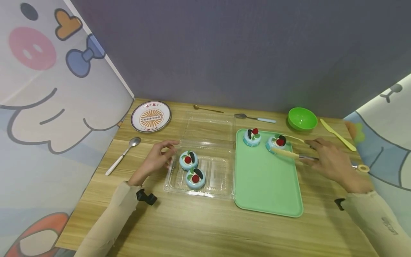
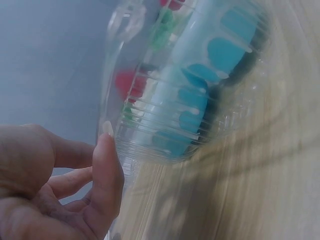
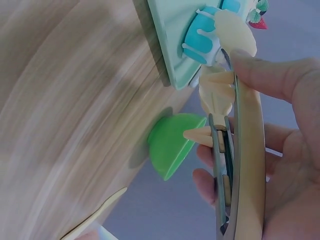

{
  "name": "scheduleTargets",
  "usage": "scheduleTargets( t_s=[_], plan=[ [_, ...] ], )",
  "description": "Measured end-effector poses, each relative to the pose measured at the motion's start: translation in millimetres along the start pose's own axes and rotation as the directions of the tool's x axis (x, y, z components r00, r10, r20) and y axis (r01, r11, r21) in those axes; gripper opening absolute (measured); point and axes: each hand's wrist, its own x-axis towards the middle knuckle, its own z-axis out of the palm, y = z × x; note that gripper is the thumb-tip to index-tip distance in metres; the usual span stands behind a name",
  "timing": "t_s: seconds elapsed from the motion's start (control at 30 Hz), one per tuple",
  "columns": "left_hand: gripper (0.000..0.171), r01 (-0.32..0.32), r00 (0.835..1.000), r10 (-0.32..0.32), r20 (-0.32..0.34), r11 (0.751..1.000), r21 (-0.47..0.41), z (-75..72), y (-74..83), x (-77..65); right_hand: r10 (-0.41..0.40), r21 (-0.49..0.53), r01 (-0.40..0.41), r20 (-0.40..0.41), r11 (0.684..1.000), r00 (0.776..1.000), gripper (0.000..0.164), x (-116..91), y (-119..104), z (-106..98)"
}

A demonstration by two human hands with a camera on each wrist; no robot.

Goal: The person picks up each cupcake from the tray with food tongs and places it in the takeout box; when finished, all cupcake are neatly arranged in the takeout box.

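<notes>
My right hand [image 1: 332,164] holds food tongs [image 3: 250,165] with cream-coloured tips. Their two tips stand apart on either side of a blue toy cupcake [image 1: 273,145] on the green tray [image 1: 268,182]. A second cupcake [image 1: 252,138] sits left of it on the tray. At the left rim of a clear plastic box [image 1: 221,192], my left hand [image 1: 157,157] pinches the edge with curled fingers. Two more cupcakes, an upper cupcake [image 1: 188,162] and a lower cupcake [image 1: 195,180], sit in its left part. All are topped with a red berry, green leaves and a dark cookie.
The box's lid [image 1: 208,126] lies open behind. Around stand a patterned plate [image 1: 151,117], a spoon [image 1: 123,155], a small gold spoon [image 1: 208,109], a fork [image 1: 255,118], a green bowl [image 1: 302,119] and a yellow knife [image 1: 337,134]. A grey partition [image 1: 224,53] rises behind the table.
</notes>
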Motion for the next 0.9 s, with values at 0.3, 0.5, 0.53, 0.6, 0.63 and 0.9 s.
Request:
scheduleTargets(
  t_s=[0.3, 0.5, 0.53, 0.6, 0.63, 0.9],
  plan=[
    [0.036, -0.002, 1.000, 0.002, 0.004, 1.000, -0.019, 0.4, -0.8, 0.2, -0.013, -0.015, 0.012, -0.033, 1.000, 0.999, 0.072, -2.3, 0.4, 4.5],
    [0.037, -0.003, 1.000, 0.003, 0.001, 1.000, -0.021, -0.2, -2.1, 0.7, -0.059, -0.040, 0.056, -0.061, 0.998, 0.996, 0.069, -4.4, -2.1, 3.7],
    [0.037, -0.004, 1.000, 0.004, 0.000, 1.000, -0.022, -0.4, -2.2, 0.7, -0.064, -0.044, 0.061, -0.065, 0.997, 0.996, 0.069, -4.5, -2.7, 3.6],
    [0.037, -0.006, 1.000, 0.006, -0.001, 1.000, -0.024, -0.8, -2.1, 0.6, -0.070, -0.048, 0.066, -0.072, 0.997, 0.995, 0.069, -4.6, -4.0, 3.4],
    [0.037, -0.006, 1.000, 0.006, -0.001, 1.000, -0.023, -0.9, -2.0, 0.5, -0.069, -0.049, 0.066, -0.076, 0.997, 0.995, 0.068, -4.8, -4.6, 3.2],
    [0.036, -0.014, 1.000, 0.014, -0.003, 1.000, -0.022, 0.0, -1.6, 0.3, -0.053, -0.049, 0.049, -0.080, 0.998, 0.995, 0.071, -7.8, -8.1, 1.4]
  ],
)
